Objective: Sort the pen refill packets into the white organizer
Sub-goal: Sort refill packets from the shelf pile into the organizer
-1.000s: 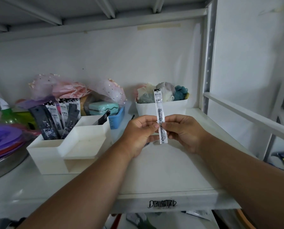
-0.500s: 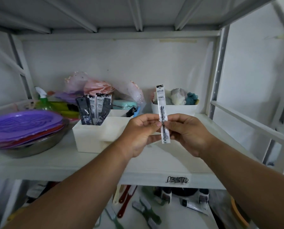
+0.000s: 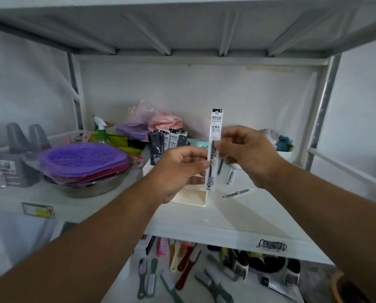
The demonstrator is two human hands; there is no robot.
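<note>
Your left hand [image 3: 182,169] pinches the upright packet [image 3: 213,149] at mid-length, your right hand [image 3: 246,152] loosely touching its upper edge, with the organizer [image 3: 189,196] just behind and left on the shelf [image 3: 237,217], packets [image 3: 168,138] standing inside.

Purple baskets [image 3: 82,158] stacked in steel basin [image 3: 88,189]; green spray bottle [image 3: 100,132] behind.

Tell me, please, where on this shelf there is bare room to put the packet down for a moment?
The shelf is bare along its front, between the white organizer and the front edge, right of the left hand. Toward the right post, loose refills break up the space. The left side is crowded by the purple baskets stacked in a steel basin.
</note>
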